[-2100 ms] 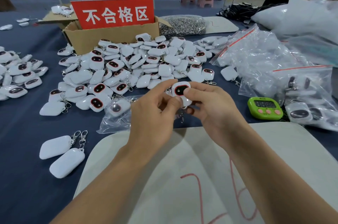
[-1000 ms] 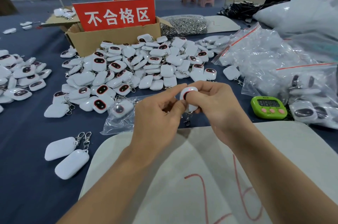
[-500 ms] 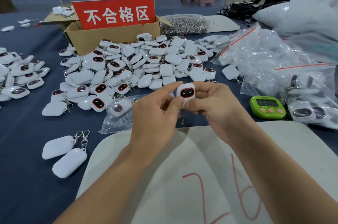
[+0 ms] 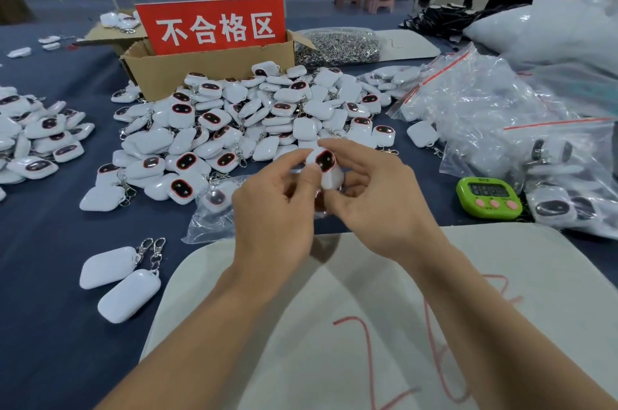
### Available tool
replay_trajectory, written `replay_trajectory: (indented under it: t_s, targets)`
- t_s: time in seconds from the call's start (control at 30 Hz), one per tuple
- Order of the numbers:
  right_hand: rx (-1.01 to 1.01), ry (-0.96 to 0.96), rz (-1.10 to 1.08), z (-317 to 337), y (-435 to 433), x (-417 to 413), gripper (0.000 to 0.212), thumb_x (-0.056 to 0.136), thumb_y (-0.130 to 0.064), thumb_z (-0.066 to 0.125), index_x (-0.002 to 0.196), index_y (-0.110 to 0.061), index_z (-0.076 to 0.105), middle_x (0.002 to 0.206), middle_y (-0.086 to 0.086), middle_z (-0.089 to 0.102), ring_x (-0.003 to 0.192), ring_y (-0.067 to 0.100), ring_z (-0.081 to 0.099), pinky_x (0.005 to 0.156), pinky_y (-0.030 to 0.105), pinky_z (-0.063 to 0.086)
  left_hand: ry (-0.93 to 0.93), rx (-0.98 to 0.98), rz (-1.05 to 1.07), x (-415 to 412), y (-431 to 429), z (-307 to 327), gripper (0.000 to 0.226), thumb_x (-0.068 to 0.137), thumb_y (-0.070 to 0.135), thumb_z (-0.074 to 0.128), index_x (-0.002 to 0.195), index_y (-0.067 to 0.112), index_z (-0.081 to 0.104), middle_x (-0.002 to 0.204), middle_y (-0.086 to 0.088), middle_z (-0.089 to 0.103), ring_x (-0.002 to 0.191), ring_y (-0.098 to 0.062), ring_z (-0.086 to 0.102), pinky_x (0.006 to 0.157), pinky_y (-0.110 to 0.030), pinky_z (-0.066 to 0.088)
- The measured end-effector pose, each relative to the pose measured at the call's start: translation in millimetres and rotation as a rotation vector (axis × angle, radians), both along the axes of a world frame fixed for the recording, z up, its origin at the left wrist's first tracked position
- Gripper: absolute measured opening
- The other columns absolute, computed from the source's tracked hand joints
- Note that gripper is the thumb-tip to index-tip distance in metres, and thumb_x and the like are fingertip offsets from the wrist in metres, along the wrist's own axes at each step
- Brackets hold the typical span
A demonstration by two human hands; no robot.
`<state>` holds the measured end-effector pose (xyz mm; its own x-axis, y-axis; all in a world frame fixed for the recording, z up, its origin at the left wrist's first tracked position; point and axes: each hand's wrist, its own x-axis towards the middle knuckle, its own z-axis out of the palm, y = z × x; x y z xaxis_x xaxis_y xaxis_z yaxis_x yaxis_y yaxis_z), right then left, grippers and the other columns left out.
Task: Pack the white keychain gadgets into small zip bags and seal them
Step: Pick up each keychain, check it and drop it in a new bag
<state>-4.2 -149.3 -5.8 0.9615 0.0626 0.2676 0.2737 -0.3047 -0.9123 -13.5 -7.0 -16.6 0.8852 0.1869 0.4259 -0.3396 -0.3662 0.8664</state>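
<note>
Pinching one white keychain gadget (image 4: 327,172) between them, the left grip (image 4: 274,205) and right grip (image 4: 378,205) hold it over the middle of the bench (image 4: 50,275), just past the far edge of a pale board (image 4: 368,326) scrawled in red. Both are clenched on it: the left thumb and forefinger at its upper left corner, the right fingers curled round its other side. It is a small rounded white block, tilted, with one dark oval window rimmed in red facing up.

Under the hands lies one clear zip bag (image 4: 214,209) with a single gadget inside. Beyond it, toward the far edge, spreads a heap of gadgets (image 4: 261,115), too many to count, some windows up, some plain backs. Toward the near left corner lie two face-down gadgets (image 4: 110,267) side by side, each with one metal clasp. Toward the right edge sits one green timer (image 4: 489,197) with three pink buttons, beside a mound of empty zip bags (image 4: 485,108). At the far side stands one cardboard box (image 4: 200,70) carrying one red sign (image 4: 214,26).
</note>
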Motion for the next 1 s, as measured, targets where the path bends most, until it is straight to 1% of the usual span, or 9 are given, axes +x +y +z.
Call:
replay_trajectory:
  t_s: [0.1, 0.23, 0.3, 0.4, 0.57, 0.73, 0.8, 0.87, 1.0]
  targets:
    - [0.046, 0.066, 0.052, 3, -6, 6, 0.052, 0.089, 0.005, 0.066, 0.132, -0.024, 0.070, 0.105, -0.015, 0.079, 0.078, -0.001, 0.071, 0.074, 0.016, 0.055, -0.011, 0.029, 0.001, 2, 3, 0, 0.022, 0.098, 0.032, 0.065, 0.117, 0.037, 0.074, 0.093, 0.027, 0.074, 0.092, 0.003, 0.069, 0.082, -0.014, 0.051]
    - [0.218, 0.167, 0.254, 8, -11, 5, 0.031, 0.102, 0.001, 0.054, 0.107, -0.013, 0.081, 0.084, 0.010, 0.076, 0.071, 0.016, 0.069, 0.063, 0.022, 0.051, -0.038, 0.064, 0.012, 4, 3, 0, 0.034, 0.093, 0.036, 0.066, 0.125, 0.041, 0.071, 0.123, 0.030, 0.067, 0.116, 0.013, 0.058, 0.093, 0.001, 0.036]
    - [0.273, 0.157, 0.221, 9, -10, 5, 0.031, 0.102, 0.002, 0.053, 0.103, -0.013, 0.081, 0.080, 0.012, 0.075, 0.067, 0.019, 0.066, 0.061, 0.023, 0.050, -0.024, 0.065, -0.014, 5, 4, -1, 0.033, 0.093, 0.039, 0.063, 0.124, 0.044, 0.069, 0.117, 0.031, 0.069, 0.111, 0.010, 0.061, 0.092, -0.005, 0.043]
    - [0.303, 0.123, 0.126, 8, -7, 5, 0.031, 0.100, 0.002, 0.056, 0.101, -0.017, 0.082, 0.080, 0.016, 0.075, 0.064, 0.020, 0.061, 0.058, 0.025, 0.048, 0.025, 0.013, -0.069, 6, 5, 1, 0.032, 0.093, 0.037, 0.061, 0.124, 0.043, 0.069, 0.111, 0.025, 0.073, 0.107, 0.002, 0.067, 0.096, -0.029, 0.054]
    - [0.286, 0.111, -0.011, 8, -7, 5, 0.025, 0.092, -0.003, 0.067, 0.087, -0.021, 0.084, 0.071, 0.017, 0.075, 0.054, 0.017, 0.063, 0.051, 0.026, 0.048, 0.044, -0.084, -0.138, 5, 3, 2, 0.019, 0.095, 0.029, 0.061, 0.103, 0.039, 0.075, 0.093, 0.011, 0.077, 0.092, -0.019, 0.072, 0.087, -0.050, 0.057]
    - [0.000, -0.115, -0.088, 4, -5, 3, 0.044, 0.076, -0.007, 0.081, 0.111, -0.033, 0.079, 0.085, -0.017, 0.077, 0.063, 0.004, 0.065, 0.067, 0.020, 0.055, 0.048, -0.300, -0.141, 5, -3, 6, 0.023, 0.096, 0.015, 0.066, 0.103, 0.035, 0.077, 0.092, 0.010, 0.079, 0.089, -0.013, 0.076, 0.080, -0.034, 0.060]
    - [-0.156, -0.186, -0.059, 0, -2, -2, 0.053, 0.075, -0.012, 0.080, 0.117, -0.044, 0.074, 0.091, -0.022, 0.075, 0.067, 0.007, 0.066, 0.068, 0.015, 0.053, 0.072, -0.383, -0.147, 6, -2, 6, 0.023, 0.095, 0.012, 0.066, 0.106, 0.028, 0.078, 0.091, 0.006, 0.080, 0.087, -0.015, 0.077, 0.076, -0.029, 0.060]
    - [-0.124, -0.142, -0.037, 0, 0, -3, 0.048, 0.081, -0.016, 0.079, 0.113, -0.051, 0.074, 0.091, -0.020, 0.075, 0.070, 0.013, 0.067, 0.071, 0.022, 0.057, 0.082, -0.445, -0.161, 7, 0, 6, 0.023, 0.093, 0.016, 0.064, 0.105, 0.025, 0.081, 0.091, 0.002, 0.080, 0.085, -0.018, 0.077, 0.074, -0.029, 0.061]
    - [0.111, -0.055, 0.035, 4, 1, 2, 0.015, 0.094, -0.022, 0.069, 0.101, -0.019, 0.082, 0.075, -0.004, 0.075, 0.063, 0.016, 0.068, 0.061, 0.030, 0.055, -0.001, -0.410, -0.233, 9, 4, 9, 0.033, 0.099, 0.015, 0.057, 0.084, 0.030, 0.082, 0.072, -0.001, 0.075, 0.064, -0.015, 0.069, 0.062, -0.023, 0.055]
